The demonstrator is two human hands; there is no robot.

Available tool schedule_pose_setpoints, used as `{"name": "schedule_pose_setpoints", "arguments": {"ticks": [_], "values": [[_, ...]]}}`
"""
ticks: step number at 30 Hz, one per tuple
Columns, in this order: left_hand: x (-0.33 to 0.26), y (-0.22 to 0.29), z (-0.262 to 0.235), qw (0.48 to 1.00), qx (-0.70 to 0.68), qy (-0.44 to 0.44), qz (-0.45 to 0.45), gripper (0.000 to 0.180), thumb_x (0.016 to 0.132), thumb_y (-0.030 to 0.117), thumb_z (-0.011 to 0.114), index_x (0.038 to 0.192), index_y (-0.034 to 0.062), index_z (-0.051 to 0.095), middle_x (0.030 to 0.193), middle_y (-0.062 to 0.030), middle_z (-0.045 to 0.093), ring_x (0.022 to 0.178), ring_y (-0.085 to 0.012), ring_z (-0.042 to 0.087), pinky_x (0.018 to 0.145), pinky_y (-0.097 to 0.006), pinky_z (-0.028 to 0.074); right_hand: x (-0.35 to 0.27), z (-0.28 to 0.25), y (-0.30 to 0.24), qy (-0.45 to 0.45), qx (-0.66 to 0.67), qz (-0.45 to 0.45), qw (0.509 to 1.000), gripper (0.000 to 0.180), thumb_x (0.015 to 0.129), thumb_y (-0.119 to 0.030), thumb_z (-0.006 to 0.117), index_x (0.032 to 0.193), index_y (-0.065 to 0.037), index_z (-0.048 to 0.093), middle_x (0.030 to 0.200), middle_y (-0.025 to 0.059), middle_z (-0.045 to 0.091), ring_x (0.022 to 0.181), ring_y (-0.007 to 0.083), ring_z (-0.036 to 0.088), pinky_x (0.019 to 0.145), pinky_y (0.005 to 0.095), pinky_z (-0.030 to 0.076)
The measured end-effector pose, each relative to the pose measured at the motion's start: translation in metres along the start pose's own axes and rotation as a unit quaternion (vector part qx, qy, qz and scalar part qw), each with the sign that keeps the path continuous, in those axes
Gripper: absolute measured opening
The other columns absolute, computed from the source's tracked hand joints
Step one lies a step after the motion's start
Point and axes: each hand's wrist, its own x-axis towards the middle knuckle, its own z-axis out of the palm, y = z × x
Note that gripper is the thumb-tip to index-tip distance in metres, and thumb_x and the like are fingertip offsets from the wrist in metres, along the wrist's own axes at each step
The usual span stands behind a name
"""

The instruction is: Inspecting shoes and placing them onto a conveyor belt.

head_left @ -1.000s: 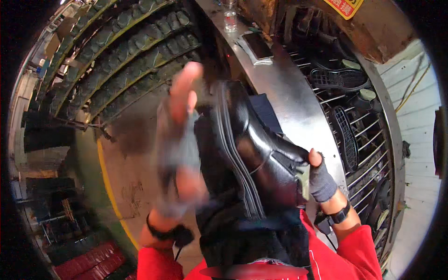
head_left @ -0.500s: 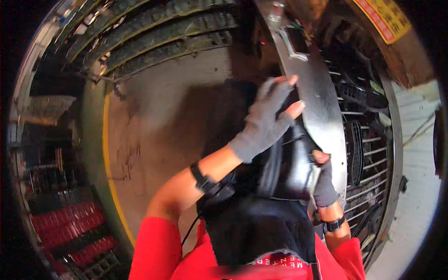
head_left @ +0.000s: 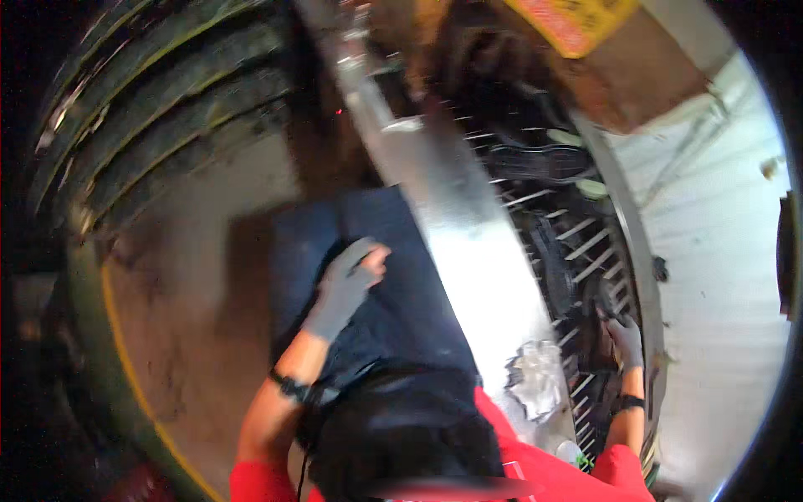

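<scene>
My left hand (head_left: 347,276), in a grey glove with bare fingertips, is closed over the dark flat cloth or panel (head_left: 410,293) across my lap. Its fingers curl in, and whatever they may hold is hidden. Far to the right, my right hand (head_left: 626,341), gloved the same way, reaches down into the slatted rack. It is up against a dark object (head_left: 595,339), too dim and blurred to name. The fingers on that side are smeared, so their grip does not show. Black shoe soles (head_left: 539,163) lie higher up in the rack.
A shiny metal ledge (head_left: 468,226) runs between my lap and the rack. Crumpled pale foil or plastic (head_left: 535,381) sits on its near part. Beyond the rack is a white surface (head_left: 711,276). Tiered shelves (head_left: 192,92) stand at the far left, and a yellow sign (head_left: 577,21) hangs at the top.
The glossy black piece between my hands has gone from my lap. My right hand has moved right, over the rack. My left hand has drawn back and curled. The view has swung right.
</scene>
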Motion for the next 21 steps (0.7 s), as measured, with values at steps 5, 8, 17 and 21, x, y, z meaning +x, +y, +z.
{"name": "schedule_pose_setpoints", "arguments": {"ticks": [5, 8, 17, 21], "values": [[0.002, 0.006, -0.004, 0.998, 0.058, 0.011, 0.022, 0.022, 0.108, 0.026, 0.06, 0.11, 0.0053, 0.069, 0.083, 0.0015, 0.059, 0.074, -0.0071, 0.056, 0.067, -0.023, 0.047, -0.017, 0.131, -0.114, 0.074, -0.339, -0.385, 0.855, 0.082, 0.079, -0.033, 0.085, 0.148, -0.005, 0.053, 0.134, 0.0203, 0.062, 0.13, 0.0406, 0.056, 0.109, 0.0462, 0.046], [0.007, 0.0, -0.004, 0.998, 0.053, 0.02, 0.006, 0.028, 0.108, 0.03, 0.06, 0.112, 0.0029, 0.067, 0.08, -0.0001, 0.062, 0.07, -0.0082, 0.059, 0.066, -0.024, 0.049, 0.017, 0.2, -0.128, 0.069, -0.275, -0.362, 0.888, 0.092, 0.078, -0.045, 0.086, 0.152, -0.004, 0.048, 0.138, 0.0226, 0.059, 0.131, 0.043, 0.055, 0.109, 0.0486, 0.046], [-0.021, 0.017, 0.012, 0.988, -0.109, -0.065, -0.091, 0.061, 0.107, 0.048, 0.058, 0.135, -0.0057, 0.055, 0.111, -0.0173, 0.07, 0.095, -0.0288, 0.072, 0.084, -0.042, 0.063, -0.051, 0.264, -0.237, -0.283, -0.122, -0.678, 0.667, 0.075, 0.08, -0.052, 0.084, 0.136, -0.007, 0.063, 0.144, 0.0222, 0.057, 0.135, 0.0415, 0.053, 0.114, 0.0532, 0.042], [-0.015, 0.034, 0.031, 0.993, -0.104, -0.04, -0.036, 0.046, 0.105, 0.023, 0.063, 0.141, -0.0045, 0.056, 0.12, -0.0134, 0.07, 0.106, -0.0231, 0.07, 0.09, -0.037, 0.058, -0.043, 0.276, -0.285, -0.214, -0.19, -0.702, 0.652, 0.058, 0.083, -0.064, 0.072, 0.093, -0.007, 0.075, 0.132, 0.0203, 0.061, 0.123, 0.0425, 0.055, 0.103, 0.051, 0.046]]}}
